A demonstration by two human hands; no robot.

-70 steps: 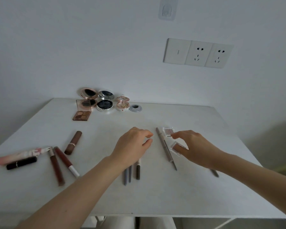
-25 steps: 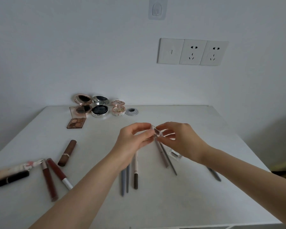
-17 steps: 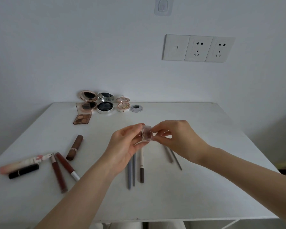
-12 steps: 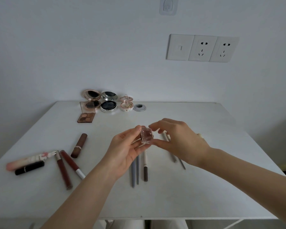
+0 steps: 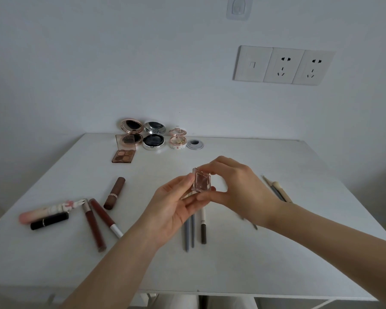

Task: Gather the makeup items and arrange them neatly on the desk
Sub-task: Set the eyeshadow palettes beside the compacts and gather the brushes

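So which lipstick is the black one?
The black lipstick, at the far left, just in front of the pink tube. The brown lipstick and the red glosses lie further right.

Both hands, left hand (image 5: 174, 209) and right hand (image 5: 236, 188), pinch a clear eyeshadow case (image 5: 201, 180) (above the desk (image 5: 276, 253))
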